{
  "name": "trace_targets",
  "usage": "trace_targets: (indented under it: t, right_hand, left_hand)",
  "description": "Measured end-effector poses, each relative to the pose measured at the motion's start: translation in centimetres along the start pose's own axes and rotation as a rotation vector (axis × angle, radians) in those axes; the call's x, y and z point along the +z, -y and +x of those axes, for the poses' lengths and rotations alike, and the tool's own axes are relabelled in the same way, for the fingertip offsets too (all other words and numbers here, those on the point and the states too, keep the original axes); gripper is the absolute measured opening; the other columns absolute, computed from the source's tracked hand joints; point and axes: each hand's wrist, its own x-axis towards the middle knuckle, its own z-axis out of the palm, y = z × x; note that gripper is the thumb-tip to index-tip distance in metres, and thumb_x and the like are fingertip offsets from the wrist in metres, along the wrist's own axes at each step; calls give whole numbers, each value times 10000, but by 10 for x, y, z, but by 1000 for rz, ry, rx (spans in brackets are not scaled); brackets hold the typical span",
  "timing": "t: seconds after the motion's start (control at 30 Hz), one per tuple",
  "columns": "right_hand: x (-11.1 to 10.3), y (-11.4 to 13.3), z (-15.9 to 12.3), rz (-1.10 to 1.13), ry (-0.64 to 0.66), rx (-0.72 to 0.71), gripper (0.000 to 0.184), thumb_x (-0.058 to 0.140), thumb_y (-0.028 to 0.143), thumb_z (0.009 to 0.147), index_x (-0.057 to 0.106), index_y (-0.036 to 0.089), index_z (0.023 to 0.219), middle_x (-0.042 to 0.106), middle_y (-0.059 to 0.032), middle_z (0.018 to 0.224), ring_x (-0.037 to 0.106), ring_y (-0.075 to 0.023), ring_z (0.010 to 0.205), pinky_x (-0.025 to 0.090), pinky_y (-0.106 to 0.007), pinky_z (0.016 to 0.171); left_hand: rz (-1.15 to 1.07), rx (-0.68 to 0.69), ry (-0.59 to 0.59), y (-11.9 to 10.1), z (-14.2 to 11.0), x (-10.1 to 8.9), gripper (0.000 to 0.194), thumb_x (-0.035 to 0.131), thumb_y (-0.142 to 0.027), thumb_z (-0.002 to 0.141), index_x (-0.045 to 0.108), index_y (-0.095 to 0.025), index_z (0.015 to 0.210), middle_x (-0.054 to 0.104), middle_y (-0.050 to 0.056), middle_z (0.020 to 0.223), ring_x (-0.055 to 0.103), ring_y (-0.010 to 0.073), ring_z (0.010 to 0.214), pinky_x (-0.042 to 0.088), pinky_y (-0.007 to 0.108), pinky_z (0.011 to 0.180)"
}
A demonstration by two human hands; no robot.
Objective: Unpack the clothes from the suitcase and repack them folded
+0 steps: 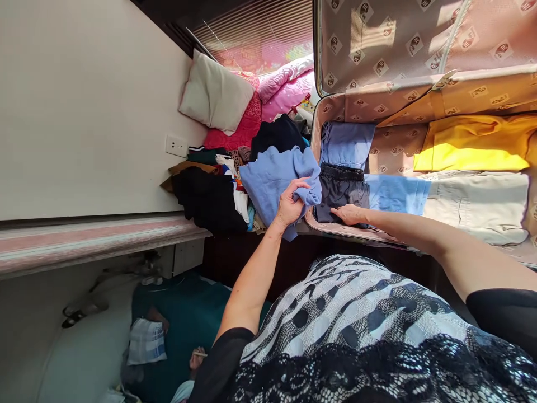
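My left hand [291, 202] is closed on a bunched corner of a blue fabric garment [272, 176], which lies loosely over the clothes pile just left of the open suitcase [396, 148]. Its exact kind cannot be made out. Inside the suitcase, my right hand [350, 214] rests on folded dark shorts [342, 190], its fingers stretched out on the cloth. Around the shorts are a folded blue garment [347, 143] behind them and a light blue one [396, 193] to their right. Further right lie beige trousers [478, 204] and a yellow garment [470, 143].
The suitcase lid [377, 47] stands raised at the back. Left of the suitcase is a clothes pile with a black garment [205, 196], and a white pillow [220, 92] behind. A wall outlet [176, 146] is nearby. Lower left, another person's hand [196, 358] shows near teal bedding [180, 313].
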Motion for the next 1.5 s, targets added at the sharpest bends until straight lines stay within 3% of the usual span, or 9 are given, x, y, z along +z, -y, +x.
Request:
trace_targets:
  t: [0.17, 0.4, 0.7, 0.83, 1.0, 1.1, 1.2, 1.33, 1.5]
  right_hand:
    - [1, 1, -3, 59, 68, 32, 916, 610, 140, 876, 386, 149, 1764, 787, -245, 1235, 790, -336, 1098, 576, -386, 932]
    - [16, -1, -7, 6, -23, 43, 932, 503, 118, 970, 161, 213, 1832, 791, -209, 1270, 794, -293, 1068, 564, -357, 935]
    - [11, -5, -9, 10, 25, 66, 741, 577, 178, 954, 485, 80, 1682, 777, -261, 1270, 771, -350, 1157, 559, -381, 932]
    - [22, -7, -9, -8, -14, 10, 651, 463, 138, 1002, 538, 134, 1648, 796, -216, 1193, 789, -308, 1075, 570, -362, 895]
    - [29, -12, 5, 31, -148, -55, 703, 588, 225, 978, 526, 191, 1678, 721, -202, 1376, 766, -280, 1093, 589, -352, 928]
    - [25, -16, 12, 69, -247, -93, 586, 625, 379, 1025, 636, 175, 1574, 569, -220, 1606, 641, -344, 1367, 562, -447, 1088]
    - [23, -23, 10, 19, -400, -111, 554, 596, 481, 1072, 652, 246, 1570, 341, -194, 1797, 371, -463, 1606, 423, -662, 1205]
    - [31, -39, 9, -58, -566, -105, 706, 744, 600, 964, 629, 333, 1608, 177, -138, 1867, 124, -534, 1680, 206, -788, 1260]
    - [48, -53, 21, -56, -529, -2, 693, 740, 570, 955, 622, 386, 1612, 200, -109, 1866, 135, -514, 1684, 141, -822, 1259]
  left_hand:
    - [-21, -4, 0, 1, 1, -1, 109, 700, -184, 936, 728, -234, 1028, 762, 100, 1393, 698, 235, 1363, 509, 414, 1222]
    - [-47, -4, -1, 4, 1, -1, 145, 701, -181, 901, 731, -220, 1037, 771, 108, 1382, 709, 247, 1352, 508, 410, 1218]
    - [-19, 1, 26, 5, 0, -2, 144, 714, -202, 915, 731, -220, 1057, 759, 116, 1400, 702, 249, 1356, 508, 417, 1214]
    - [7, 30, 51, 10, 0, -3, 179, 715, -211, 927, 732, -212, 1105, 742, 129, 1424, 689, 251, 1370, 497, 425, 1218]
    - [253, 97, 269, 2, -3, 2, 386, 749, -209, 896, 759, -226, 1282, 666, 139, 1543, 603, 315, 1463, 439, 503, 1262]
    - [442, 100, 490, -7, -8, 11, 589, 818, -263, 879, 720, -279, 1459, 599, 124, 1634, 490, 362, 1560, 360, 551, 1306]
    - [549, 112, 606, -10, -15, 19, 535, 805, -267, 921, 738, -305, 1451, 619, 107, 1618, 444, 363, 1593, 295, 584, 1329]
    - [602, 131, 586, -3, -20, 23, 413, 761, -233, 963, 780, -285, 1372, 642, 110, 1590, 457, 349, 1582, 289, 594, 1324]
    - [629, 186, 573, 0, -21, 31, 367, 779, -245, 950, 809, -276, 1314, 657, 123, 1565, 486, 359, 1557, 309, 598, 1311]
